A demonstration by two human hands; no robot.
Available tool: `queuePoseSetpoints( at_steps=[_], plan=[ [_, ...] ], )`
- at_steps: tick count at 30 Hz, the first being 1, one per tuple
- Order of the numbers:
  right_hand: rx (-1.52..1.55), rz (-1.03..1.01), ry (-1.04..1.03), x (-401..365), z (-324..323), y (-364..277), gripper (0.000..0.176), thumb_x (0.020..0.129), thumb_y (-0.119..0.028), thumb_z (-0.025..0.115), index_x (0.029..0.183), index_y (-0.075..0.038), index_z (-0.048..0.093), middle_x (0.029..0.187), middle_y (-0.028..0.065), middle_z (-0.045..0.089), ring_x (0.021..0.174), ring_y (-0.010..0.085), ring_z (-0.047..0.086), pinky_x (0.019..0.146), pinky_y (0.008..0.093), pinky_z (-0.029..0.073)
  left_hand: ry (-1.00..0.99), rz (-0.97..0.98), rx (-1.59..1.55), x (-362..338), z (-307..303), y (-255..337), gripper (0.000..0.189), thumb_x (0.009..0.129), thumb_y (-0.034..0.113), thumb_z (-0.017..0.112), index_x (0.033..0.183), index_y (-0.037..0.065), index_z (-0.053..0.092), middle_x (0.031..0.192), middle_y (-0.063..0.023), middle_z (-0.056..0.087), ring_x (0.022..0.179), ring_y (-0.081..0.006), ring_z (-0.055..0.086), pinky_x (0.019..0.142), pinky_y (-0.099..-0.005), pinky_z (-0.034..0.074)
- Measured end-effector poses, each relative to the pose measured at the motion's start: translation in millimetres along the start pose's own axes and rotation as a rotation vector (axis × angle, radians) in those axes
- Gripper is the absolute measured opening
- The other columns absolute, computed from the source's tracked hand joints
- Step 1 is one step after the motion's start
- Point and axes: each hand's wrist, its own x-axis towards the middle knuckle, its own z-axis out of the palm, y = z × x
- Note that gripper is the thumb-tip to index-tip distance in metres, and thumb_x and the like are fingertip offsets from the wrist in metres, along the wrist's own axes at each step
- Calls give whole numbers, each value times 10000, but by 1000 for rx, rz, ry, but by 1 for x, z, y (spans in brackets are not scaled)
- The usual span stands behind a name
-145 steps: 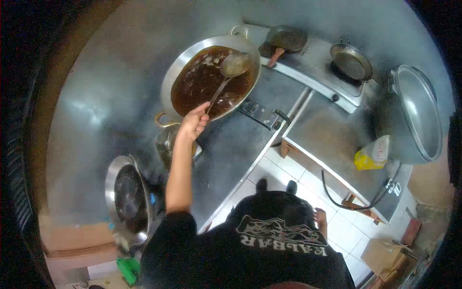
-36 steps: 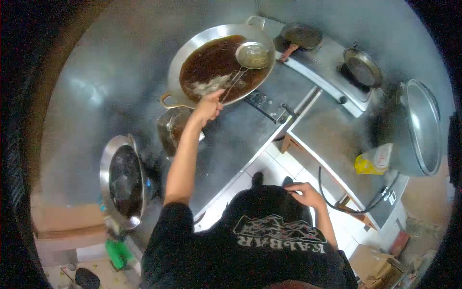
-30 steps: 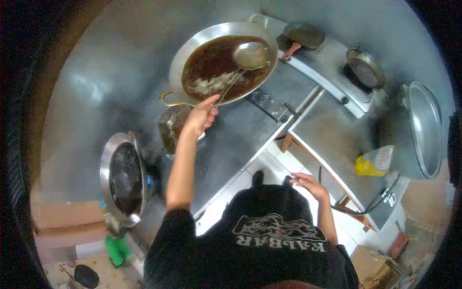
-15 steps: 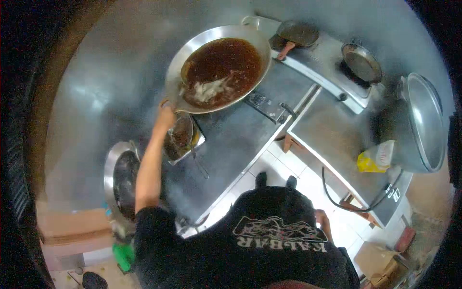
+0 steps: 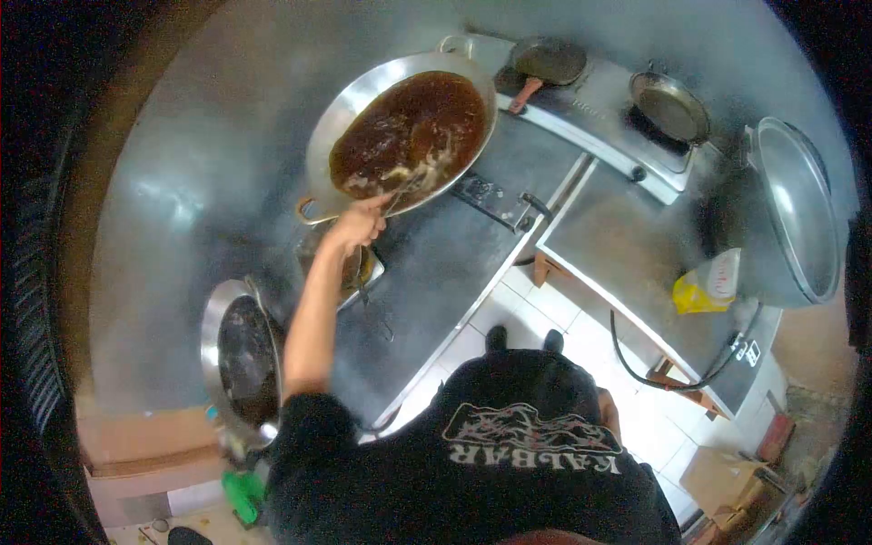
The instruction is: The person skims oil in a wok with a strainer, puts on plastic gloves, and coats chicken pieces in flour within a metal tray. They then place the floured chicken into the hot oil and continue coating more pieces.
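Observation:
My left hand point(image 5: 361, 224) reaches over the near rim of a large metal wok point(image 5: 329, 136), its fingers closed round a thin metal utensil point(image 5: 406, 193) that points into the pan. Brown liquid point(image 5: 413, 118) fills the wok, with pale streaks or foam around the utensil's end. The kind of utensil cannot be made out. A loop handle point(image 5: 313, 214) sticks out from the wok just left of my hand. Below my wrist is a tray point(image 5: 374, 272) with a strainer-like tool, partly covered by my arm. My right hand point(image 5: 609, 411) hangs by my side, mostly hidden by my black shirt.
Left of my forearm stands a second wide pan point(image 5: 213, 350) with dark contents. Two small pans, one point(image 5: 548, 59) with a reddish handle, sit on a stove point(image 5: 668, 186). A large metal basin point(image 5: 799, 209), a yellow-white packet point(image 5: 707, 286) and a black hose point(image 5: 627, 363) lie to the right.
My left hand has let go of the wok's loop handle and moved right and down along the rim, now holding the thin utensil. The pale streaks in the liquid have shifted and spread.

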Motion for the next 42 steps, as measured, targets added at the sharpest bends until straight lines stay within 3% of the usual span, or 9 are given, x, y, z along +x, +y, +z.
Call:
queuePoseSetpoints(
  at_steps=[6,9,21,24,27,30,33,37,42],
  plan=[
    [-48,-139,30,24,-10,-5,325,860,-247,534,1113,-56,604,913,117,651,724,241,603,575,399,463,-29,-23,-153,-11,17,34,493,914,45,338,1403,75,390,666,4,490,491,-58,378,383,-198,280],
    [352,-161,-35,7,-14,-8,331,861,-258,534,1108,-48,602,914,122,640,737,247,594,585,387,462,-33,-11,-198,-5,16,31,484,920,44,332,1399,75,396,661,7,485,494,-54,376,381,-195,278],
    [141,153,98,-3,6,-49,232,837,-224,563,1018,-89,618,835,64,597,703,183,566,595,376,459,163,37,-202,-17,36,29,459,945,105,326,1396,105,413,654,18,500,487,-52,376,399,-205,281],
    [-98,-140,-90,27,-9,-1,230,841,-216,563,1022,-87,624,842,76,607,728,198,583,606,408,470,121,22,-230,-20,24,26,454,947,106,324,1388,122,427,666,11,510,487,-59,378,399,-202,276],
    [309,117,-39,33,-11,8,262,856,-219,551,1068,-78,611,891,98,624,768,236,602,641,468,477,160,40,-449,-9,14,15,435,952,148,392,1385,169,431,661,45,487,480,-35,358,395,-183,265],
    [295,105,-32,33,-13,15,305,855,-239,555,1107,-72,596,916,115,635,785,256,603,654,495,471,447,177,-210,19,-8,1,430,914,144,439,1341,157,488,669,-38,581,495,-135,505,392,-272,377],
    [375,-69,17,-14,-5,-15,311,860,-244,539,1115,-75,592,930,131,639,773,256,596,664,498,462,941,368,924,53,-54,-24,360,869,134,462,1202,73,583,741,-188,646,635,-332,630,520,-437,492],
    [341,59,46,1,-6,-5,311,876,-261,502,1114,-83,595,943,120,636,764,245,584,687,488,455,908,131,990,76,-95,-52,213,837,130,506,916,-15,639,911,-276,640,843,-426,630,723,-505,505],
    [221,100,87,-2,2,2,298,883,-236,472,1115,-96,596,918,84,631,744,223,573,659,456,453,631,150,953,93,-75,-36,270,826,180,553,992,-18,633,970,-260,637,935,-438,603,806,-480,491]
  ],
)
